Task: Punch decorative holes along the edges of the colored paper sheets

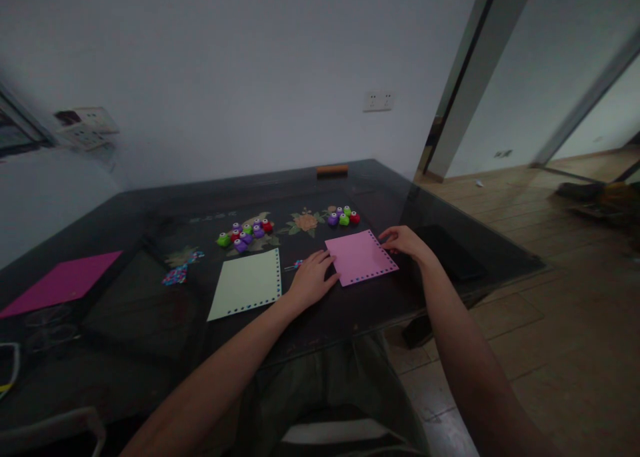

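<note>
A pink card (357,255) with a row of dark holes or dots along its right and bottom edges lies on the dark table. My left hand (313,280) rests at its left edge, fingers stretched and the thumb touching near the lower left corner. At the right edge, my right hand (406,241) has its curved fingers and thumb closed on the card's side. Left of my left hand is a pale green card (246,282) with similar dots. A small colourful piece with thin prongs (297,265) shows partly beside my left fingers.
Several purple, green and red toys with eye-like tops sit in a left cluster (245,233) and a right cluster (344,217). Farther left are small colourful pieces (176,275) and a magenta sheet (65,281). A brown bar (332,170) lies near the wall; a dark flat object (450,251) lies right.
</note>
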A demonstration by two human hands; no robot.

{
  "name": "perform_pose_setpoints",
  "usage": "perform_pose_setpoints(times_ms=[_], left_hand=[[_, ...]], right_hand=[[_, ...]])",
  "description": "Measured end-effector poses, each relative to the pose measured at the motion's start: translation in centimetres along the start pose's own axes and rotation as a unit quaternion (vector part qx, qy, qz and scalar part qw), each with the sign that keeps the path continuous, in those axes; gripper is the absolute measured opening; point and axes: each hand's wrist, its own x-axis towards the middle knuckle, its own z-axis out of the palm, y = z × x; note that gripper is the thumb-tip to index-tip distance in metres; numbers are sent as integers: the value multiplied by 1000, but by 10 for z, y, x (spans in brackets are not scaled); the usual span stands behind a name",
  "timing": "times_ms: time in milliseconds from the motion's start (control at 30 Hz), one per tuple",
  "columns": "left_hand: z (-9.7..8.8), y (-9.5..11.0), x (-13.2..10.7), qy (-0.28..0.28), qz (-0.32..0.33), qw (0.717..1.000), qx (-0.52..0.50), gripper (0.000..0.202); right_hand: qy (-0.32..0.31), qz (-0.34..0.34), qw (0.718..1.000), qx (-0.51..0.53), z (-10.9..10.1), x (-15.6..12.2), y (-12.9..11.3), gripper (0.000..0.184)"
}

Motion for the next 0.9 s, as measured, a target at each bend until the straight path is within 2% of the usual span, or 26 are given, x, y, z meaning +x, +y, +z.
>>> perform_pose_setpoints(times_ms=[200,367,467,600,667,733,900], left_hand=[[-1,1,0,-2,1,1000,3,46],[-6,-2,2,20,5,1000,-9,43],[-20,-2,5,36,4,999,-23,38],[-50,-8,7,53,13,998,-44,29],[-66,-21,4,60,23,996,-55,26],[-81,-44,-3,73,20,995,-58,25],[-106,-129,-42,109,-82,990,-27,26]], right_hand=[[-8,-2,1000,0,1,0,0,19],[27,0,1000,2,2,1,0,12],[51,-1,999,-6,3,1,-2,8],[74,-15,996,-37,4,0,-7,10],[88,-30,994,-54,5,-1,-13,12],[98,-55,991,-71,8,-1,-23,13],[95,-151,981,-78,27,-4,-66,13]])
